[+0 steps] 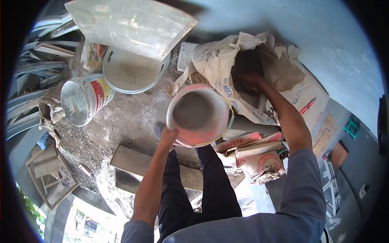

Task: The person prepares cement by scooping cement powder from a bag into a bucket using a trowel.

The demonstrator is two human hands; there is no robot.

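My left hand [168, 137] grips the near left rim of a bucket [200, 137] smeared with red, its fingers closed on the edge. Grey cement powder [193, 110] lies inside the bucket. To the right, a torn paper cement sack [214, 60] stands with its mouth gaping beside the bucket. My right hand [252, 79] reaches into that dark mouth; its fingers are in shadow, so whether they hold anything does not show.
A large white tub [133, 90] and a paint pail [77, 103] stand at the left, under a bent sheet [133, 24]. Wooden boards [137, 162] lie near my feet. More paper sacks [259, 160] rest at the right. A blue wall [336, 44] rises behind the cement sack.
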